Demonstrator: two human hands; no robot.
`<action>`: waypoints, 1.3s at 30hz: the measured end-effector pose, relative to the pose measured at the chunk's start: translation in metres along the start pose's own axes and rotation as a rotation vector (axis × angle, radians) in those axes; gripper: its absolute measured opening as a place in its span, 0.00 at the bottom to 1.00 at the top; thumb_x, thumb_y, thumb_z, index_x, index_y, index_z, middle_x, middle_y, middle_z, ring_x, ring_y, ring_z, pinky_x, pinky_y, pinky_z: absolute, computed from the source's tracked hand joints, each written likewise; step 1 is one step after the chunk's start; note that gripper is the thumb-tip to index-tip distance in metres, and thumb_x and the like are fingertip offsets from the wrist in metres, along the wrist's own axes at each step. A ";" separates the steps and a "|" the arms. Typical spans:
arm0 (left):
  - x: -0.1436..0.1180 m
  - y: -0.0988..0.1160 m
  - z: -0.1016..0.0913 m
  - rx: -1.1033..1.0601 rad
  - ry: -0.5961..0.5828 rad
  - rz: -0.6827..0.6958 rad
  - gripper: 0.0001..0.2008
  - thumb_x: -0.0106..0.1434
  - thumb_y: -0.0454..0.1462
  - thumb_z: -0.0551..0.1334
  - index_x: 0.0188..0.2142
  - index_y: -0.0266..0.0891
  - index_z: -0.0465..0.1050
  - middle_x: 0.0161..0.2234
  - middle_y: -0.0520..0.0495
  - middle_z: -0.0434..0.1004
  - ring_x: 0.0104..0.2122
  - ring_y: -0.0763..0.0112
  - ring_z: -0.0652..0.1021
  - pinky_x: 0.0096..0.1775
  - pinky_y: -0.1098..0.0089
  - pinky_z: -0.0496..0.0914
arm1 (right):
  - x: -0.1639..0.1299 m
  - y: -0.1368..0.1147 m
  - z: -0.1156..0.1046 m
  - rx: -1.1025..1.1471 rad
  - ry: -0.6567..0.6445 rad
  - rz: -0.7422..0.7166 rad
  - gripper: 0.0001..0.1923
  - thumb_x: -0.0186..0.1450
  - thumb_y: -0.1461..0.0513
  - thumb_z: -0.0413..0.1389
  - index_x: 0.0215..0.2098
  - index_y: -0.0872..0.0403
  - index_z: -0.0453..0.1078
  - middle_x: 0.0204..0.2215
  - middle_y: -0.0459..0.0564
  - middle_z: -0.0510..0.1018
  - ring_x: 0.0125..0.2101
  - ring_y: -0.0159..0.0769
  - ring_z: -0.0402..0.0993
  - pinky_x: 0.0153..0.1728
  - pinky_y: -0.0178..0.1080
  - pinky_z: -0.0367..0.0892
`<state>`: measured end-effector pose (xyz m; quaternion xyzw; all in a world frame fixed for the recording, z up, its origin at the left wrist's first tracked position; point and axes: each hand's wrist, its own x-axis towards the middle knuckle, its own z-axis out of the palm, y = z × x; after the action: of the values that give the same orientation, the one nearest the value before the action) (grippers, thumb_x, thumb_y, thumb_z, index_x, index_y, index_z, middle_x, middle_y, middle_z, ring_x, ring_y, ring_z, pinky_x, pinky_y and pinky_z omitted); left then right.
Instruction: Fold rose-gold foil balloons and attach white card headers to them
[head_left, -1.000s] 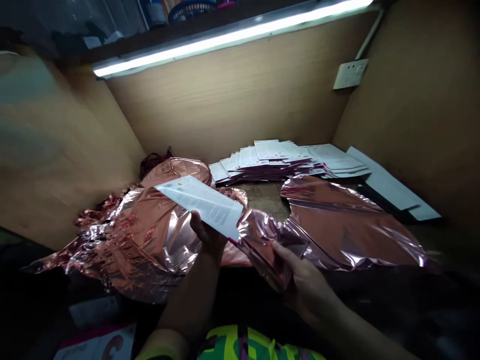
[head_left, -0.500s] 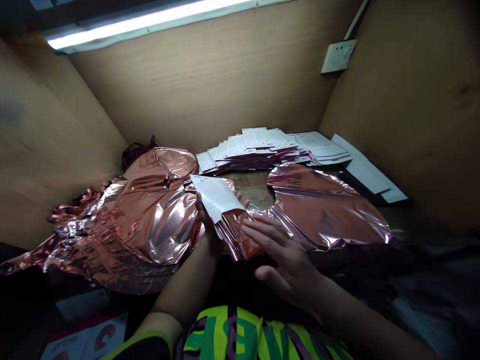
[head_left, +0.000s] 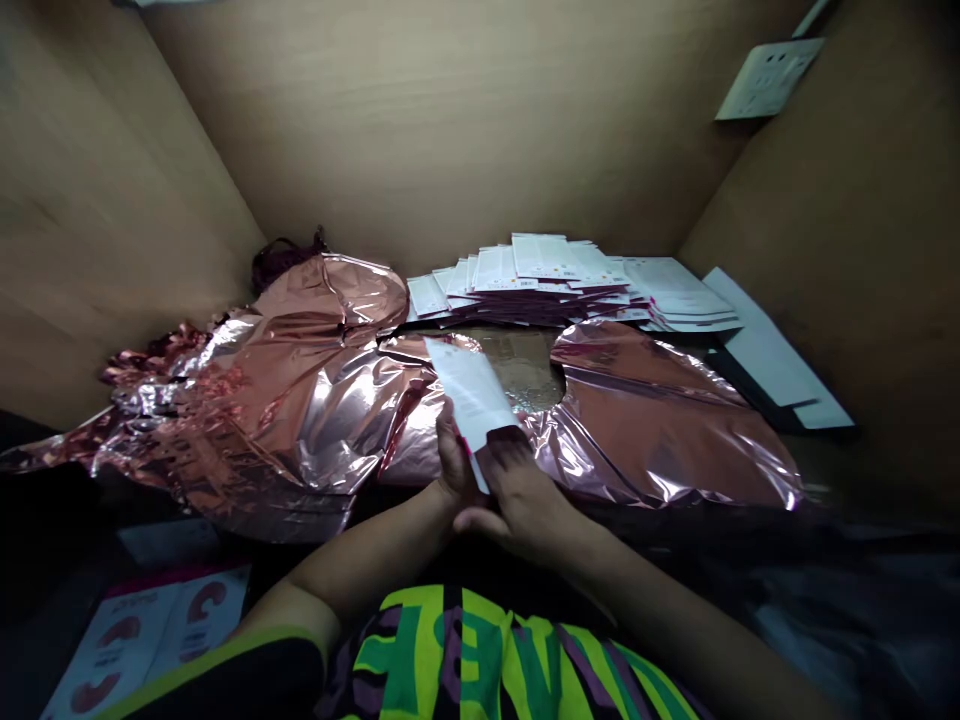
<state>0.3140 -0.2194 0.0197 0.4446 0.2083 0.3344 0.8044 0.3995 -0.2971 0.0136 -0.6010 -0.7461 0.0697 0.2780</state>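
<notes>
- The left hand (head_left: 452, 462) gripped the lower end of a white card (head_left: 471, 392) from its left side, fingers curled around the edge.
- The right hand (head_left: 525, 492) lay just beside it, fingers bent over a folded piece of pink foil (head_left: 504, 440) and pressing it against the bottom of the card; both hands touched each other at the thumbs.
- The card pointed up and away from the body, tilted slightly to the left, its printed face showing.
- The hands hovered over the near edge of the surface (head_left: 517, 362), between two spreads of shiny pink foil.
- A crumpled heap of foil balloons (head_left: 277, 400) lay to the left, reaching towards the left wall.
- A flatter foil balloon (head_left: 660, 420) lay to the right, its near edge just beside the right hand.
- Behind them, against the back wall, sat a fanned row of white packets (head_left: 555, 275).
- Long white strips (head_left: 772, 355) lay at the right wall, near the packets.
- A wall socket (head_left: 769, 78) sat high on the right wall.
- Printed sheets (head_left: 142, 640) with red shapes lay low at the left, well apart from the hands.
</notes>
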 end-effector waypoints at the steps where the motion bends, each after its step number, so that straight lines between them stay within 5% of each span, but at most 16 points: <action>1: -0.004 0.003 -0.006 0.103 0.007 -0.007 0.43 0.58 0.68 0.43 0.44 0.37 0.77 0.41 0.38 0.80 0.49 0.49 0.78 0.52 0.55 0.71 | -0.003 0.008 0.004 -0.053 -0.014 -0.004 0.43 0.61 0.38 0.54 0.56 0.66 0.68 0.52 0.74 0.71 0.54 0.63 0.66 0.57 0.64 0.57; 3: -0.012 0.014 -0.020 0.443 0.015 -0.061 0.39 0.60 0.66 0.43 0.35 0.38 0.78 0.32 0.40 0.80 0.45 0.51 0.79 0.48 0.55 0.73 | -0.010 0.025 0.012 -0.110 -0.058 -0.024 0.37 0.64 0.41 0.54 0.53 0.65 0.71 0.51 0.73 0.73 0.52 0.62 0.67 0.56 0.63 0.59; 6: -0.010 0.036 -0.038 0.983 0.068 -0.067 0.28 0.60 0.60 0.56 0.23 0.40 0.75 0.24 0.42 0.77 0.43 0.50 0.79 0.48 0.55 0.71 | -0.023 0.043 0.019 -0.057 -0.136 -0.074 0.38 0.61 0.42 0.58 0.57 0.62 0.69 0.56 0.71 0.71 0.56 0.61 0.66 0.58 0.64 0.57; 9: 0.011 0.039 -0.049 1.457 -0.058 0.183 0.21 0.65 0.51 0.55 0.42 0.39 0.79 0.47 0.38 0.79 0.57 0.50 0.71 0.60 0.52 0.61 | -0.036 0.041 0.013 0.105 -0.165 -0.097 0.33 0.60 0.45 0.61 0.56 0.56 0.71 0.54 0.64 0.74 0.55 0.55 0.69 0.58 0.60 0.60; 11: 0.027 0.026 -0.055 1.676 -0.286 0.206 0.26 0.67 0.47 0.53 0.60 0.39 0.67 0.64 0.40 0.63 0.66 0.52 0.58 0.65 0.49 0.49 | -0.041 0.036 0.005 0.204 -0.063 -0.044 0.16 0.66 0.53 0.58 0.48 0.51 0.75 0.47 0.57 0.79 0.49 0.46 0.75 0.53 0.50 0.68; 13: 0.036 0.009 -0.062 1.790 -0.430 0.140 0.30 0.69 0.47 0.51 0.67 0.39 0.55 0.69 0.42 0.49 0.69 0.53 0.47 0.67 0.48 0.40 | -0.042 0.034 -0.001 0.230 0.132 0.100 0.09 0.69 0.59 0.55 0.44 0.50 0.76 0.41 0.53 0.81 0.43 0.39 0.77 0.46 0.43 0.72; 15: 0.039 -0.003 -0.068 1.840 -0.467 0.128 0.30 0.71 0.47 0.48 0.69 0.39 0.50 0.70 0.43 0.45 0.70 0.55 0.43 0.67 0.48 0.36 | -0.039 0.036 -0.002 0.221 0.254 0.252 0.11 0.68 0.60 0.55 0.47 0.51 0.74 0.41 0.53 0.80 0.40 0.38 0.77 0.43 0.42 0.72; 17: 0.038 -0.008 -0.071 1.851 -0.468 0.157 0.31 0.71 0.48 0.47 0.69 0.40 0.49 0.71 0.44 0.44 0.70 0.56 0.43 0.67 0.49 0.35 | -0.035 0.039 0.001 0.199 0.232 0.307 0.14 0.68 0.60 0.55 0.52 0.52 0.71 0.41 0.53 0.80 0.39 0.38 0.77 0.42 0.42 0.72; 26: 0.039 -0.009 -0.071 1.840 -0.421 0.165 0.32 0.69 0.51 0.48 0.69 0.42 0.49 0.71 0.45 0.45 0.70 0.55 0.44 0.67 0.49 0.33 | -0.028 0.028 0.016 -0.172 0.131 0.135 0.18 0.70 0.63 0.49 0.58 0.55 0.65 0.37 0.54 0.78 0.36 0.41 0.72 0.40 0.43 0.69; 30: 0.039 -0.007 -0.069 1.845 -0.433 0.132 0.33 0.70 0.50 0.48 0.69 0.39 0.48 0.71 0.44 0.45 0.70 0.54 0.43 0.66 0.48 0.32 | -0.028 0.026 0.011 -0.087 0.111 0.185 0.18 0.70 0.63 0.50 0.57 0.55 0.66 0.35 0.53 0.78 0.36 0.40 0.73 0.40 0.43 0.70; 34: 0.038 -0.004 -0.068 1.862 -0.454 0.116 0.32 0.70 0.50 0.48 0.69 0.40 0.48 0.71 0.44 0.44 0.70 0.56 0.42 0.67 0.49 0.33 | -0.029 0.025 0.001 0.232 -0.052 0.316 0.19 0.68 0.61 0.55 0.57 0.52 0.66 0.36 0.50 0.79 0.34 0.36 0.75 0.40 0.40 0.72; 39: 0.037 -0.004 -0.067 1.866 -0.455 0.121 0.33 0.70 0.51 0.47 0.69 0.40 0.48 0.71 0.44 0.43 0.70 0.56 0.42 0.67 0.49 0.33 | -0.025 0.027 0.002 0.050 0.082 0.305 0.22 0.67 0.62 0.54 0.59 0.54 0.64 0.38 0.53 0.78 0.36 0.39 0.75 0.41 0.43 0.71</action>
<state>0.2990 -0.1555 -0.0201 0.9697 0.2063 -0.0193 0.1294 0.4249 -0.3131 -0.0085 -0.7025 -0.6323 0.1047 0.3093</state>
